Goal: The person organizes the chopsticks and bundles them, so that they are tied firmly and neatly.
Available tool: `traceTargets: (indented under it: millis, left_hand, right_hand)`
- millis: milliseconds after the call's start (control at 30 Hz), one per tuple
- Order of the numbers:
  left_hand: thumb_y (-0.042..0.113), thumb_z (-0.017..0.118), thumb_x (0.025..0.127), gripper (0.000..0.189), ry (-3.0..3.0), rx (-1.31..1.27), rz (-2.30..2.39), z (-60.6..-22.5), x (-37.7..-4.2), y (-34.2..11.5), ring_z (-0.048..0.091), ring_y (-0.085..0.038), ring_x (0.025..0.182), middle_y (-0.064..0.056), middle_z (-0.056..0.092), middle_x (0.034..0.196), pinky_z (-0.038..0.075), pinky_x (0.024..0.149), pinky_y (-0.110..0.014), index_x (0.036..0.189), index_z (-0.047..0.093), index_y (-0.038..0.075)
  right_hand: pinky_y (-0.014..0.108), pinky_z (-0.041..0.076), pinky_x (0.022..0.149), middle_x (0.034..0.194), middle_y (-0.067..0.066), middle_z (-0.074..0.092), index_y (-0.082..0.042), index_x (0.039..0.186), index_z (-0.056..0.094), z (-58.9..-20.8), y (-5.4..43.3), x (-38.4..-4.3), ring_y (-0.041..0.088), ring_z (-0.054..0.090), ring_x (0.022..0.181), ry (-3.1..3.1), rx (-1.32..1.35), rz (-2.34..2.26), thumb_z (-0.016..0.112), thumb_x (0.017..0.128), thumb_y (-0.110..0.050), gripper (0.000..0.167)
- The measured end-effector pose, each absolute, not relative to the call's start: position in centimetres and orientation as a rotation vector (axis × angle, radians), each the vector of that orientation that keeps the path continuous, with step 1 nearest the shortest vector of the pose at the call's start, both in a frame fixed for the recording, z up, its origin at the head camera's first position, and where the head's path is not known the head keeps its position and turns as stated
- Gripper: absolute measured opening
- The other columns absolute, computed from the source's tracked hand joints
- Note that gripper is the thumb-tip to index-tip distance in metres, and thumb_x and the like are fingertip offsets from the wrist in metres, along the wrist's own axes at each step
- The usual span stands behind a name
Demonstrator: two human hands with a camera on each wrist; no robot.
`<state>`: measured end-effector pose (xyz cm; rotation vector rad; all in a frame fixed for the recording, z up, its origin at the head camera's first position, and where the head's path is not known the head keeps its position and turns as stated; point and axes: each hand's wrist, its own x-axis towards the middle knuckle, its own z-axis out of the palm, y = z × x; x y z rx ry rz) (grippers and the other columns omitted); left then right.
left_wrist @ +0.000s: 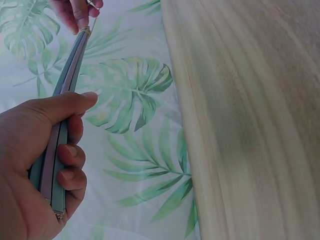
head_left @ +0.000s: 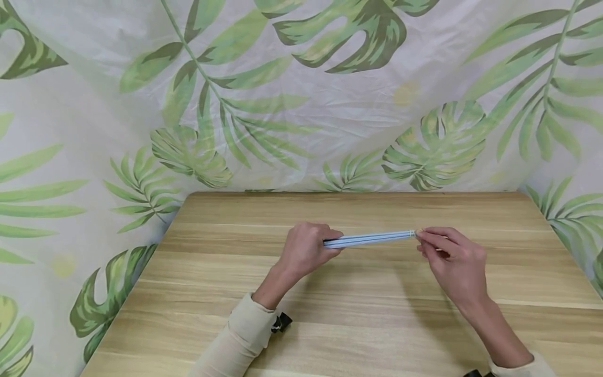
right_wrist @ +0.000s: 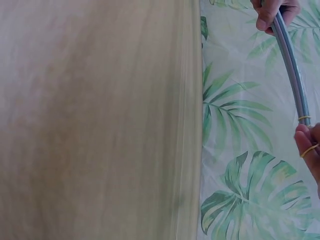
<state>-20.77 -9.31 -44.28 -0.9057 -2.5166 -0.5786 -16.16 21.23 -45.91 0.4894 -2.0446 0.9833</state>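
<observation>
A bundle of slim blue-grey and mauve chopsticks (head_left: 369,239) is held above the table, nearly level and rising slightly to the right. My left hand (head_left: 307,246) grips its thicker end, thumb lying along the sticks (left_wrist: 62,107) and fingers curled round them. A thin yellow rubber band (right_wrist: 304,118) circles the narrow end. Beside that end, my right hand (head_left: 454,264) pinches a stretched loop of the band between its fingertips. In the right wrist view, part of the band crosses a finger (right_wrist: 306,147); most of that hand is cut off by the frame.
Below both hands lies a wood-grain table (head_left: 358,324). A pale cloth with green leaf prints (head_left: 339,131) hangs behind the table's back edge and at its sides. Dark camera mounts sit at the left cuff (head_left: 281,322) and at the right cuff.
</observation>
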Motion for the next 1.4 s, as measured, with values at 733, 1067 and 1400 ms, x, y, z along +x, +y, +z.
traceTargets:
  millis: [733,1067,1400]
  left_hand:
    - [0.017,0.092,0.083,0.016,-2.522,-0.804,-0.528,-44.2,-20.7,-9.5,0.057,-0.003,0.054,0.008,0.078,0.077,0.042,0.049,-0.018,0.097,0.089,0.024]
    - [0.011,0.089,0.082,0.017,-2.464,-0.781,-0.505,-44.2,-20.7,-9.3,0.050,-0.002,0.052,0.006,0.076,0.074,0.038,0.047,-0.017,0.095,0.088,0.023]
    - [0.012,0.089,0.083,0.015,-2.448,-0.828,-0.610,-44.5,-21.3,-9.7,0.058,-0.003,0.054,0.005,0.078,0.077,0.042,0.050,-0.018,0.095,0.088,0.021]
  right_hand:
    - [0.005,0.053,0.073,0.094,0.026,0.080,0.008,0.106,0.081,-46.2,20.0,-16.0,-0.020,0.067,0.087,-1.923,0.393,1.161,0.084,0.076,0.015,0.031]
    - [0.013,0.059,0.076,0.116,-0.002,0.069,0.018,0.133,0.057,-46.8,18.6,-15.3,-0.006,0.075,0.085,-1.892,0.486,1.512,0.077,0.073,0.029,0.064]
    - [0.028,0.064,0.082,0.127,0.015,0.048,-0.009,0.141,0.048,-46.1,18.4,-14.7,0.014,0.078,0.085,-1.737,0.331,2.114,0.044,0.097,0.026,0.057]
